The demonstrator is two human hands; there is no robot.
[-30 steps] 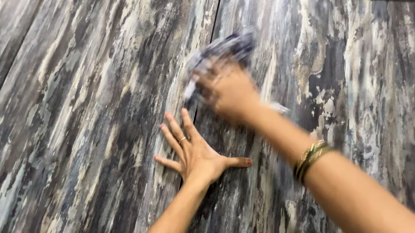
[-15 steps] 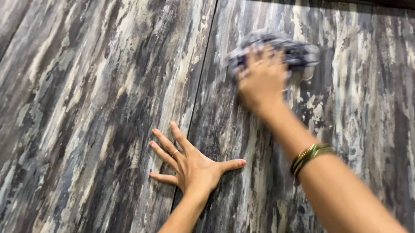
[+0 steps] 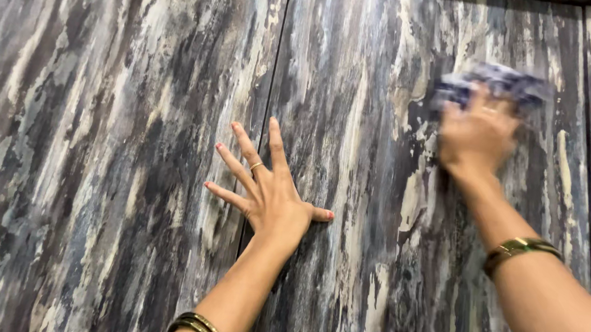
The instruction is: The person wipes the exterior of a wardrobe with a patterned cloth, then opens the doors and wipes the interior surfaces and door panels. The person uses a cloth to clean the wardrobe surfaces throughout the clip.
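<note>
left hand [image 3: 273, 198]: flat, fingers wide on streaky panels [image 3: 128, 144] | right hand [image 3: 476, 135]: I see it bunching a soft, light cloth [image 3: 495, 82] at 2 o'clock | grab anywhere

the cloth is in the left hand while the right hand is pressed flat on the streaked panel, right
Not quite: the hands are swapped. The head view shows the cloth bunched under the right hand, blurred with motion, while the left hand is pressed flat, fingers spread, on the streaked panel.
</note>
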